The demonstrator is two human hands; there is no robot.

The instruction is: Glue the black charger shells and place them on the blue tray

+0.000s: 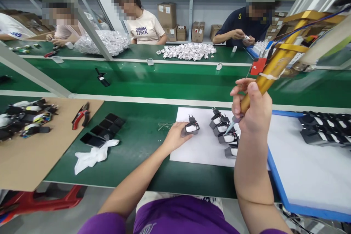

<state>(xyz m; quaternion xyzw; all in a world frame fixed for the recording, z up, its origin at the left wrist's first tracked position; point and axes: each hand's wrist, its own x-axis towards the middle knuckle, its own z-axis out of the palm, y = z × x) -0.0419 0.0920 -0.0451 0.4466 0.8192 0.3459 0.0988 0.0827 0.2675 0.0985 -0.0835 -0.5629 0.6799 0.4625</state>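
Note:
My left hand (175, 136) is closed around a black power adapter (191, 128) with two plug pins and a white inside, on a white sheet (201, 156). My right hand (253, 109) grips a gold-coloured dispensing gun (270, 69) with a red switch strapped to it. Its pale blue nozzle (230, 127) points down at one of several open black adapters (228, 138) lined up on the sheet. Whether the tip touches that adapter I cannot tell. My right forearm partly hides the lowest adapter (231, 151).
Right stands a blue-rimmed tray (276, 179) with rows of adapters (323, 128). Left are black empty cases (100, 131), a white cloth (94, 156), red-handled pliers (81, 116) and cardboard (20, 164). A green conveyor (164, 82) runs ahead; several co-workers sit beyond white parts (188, 51).

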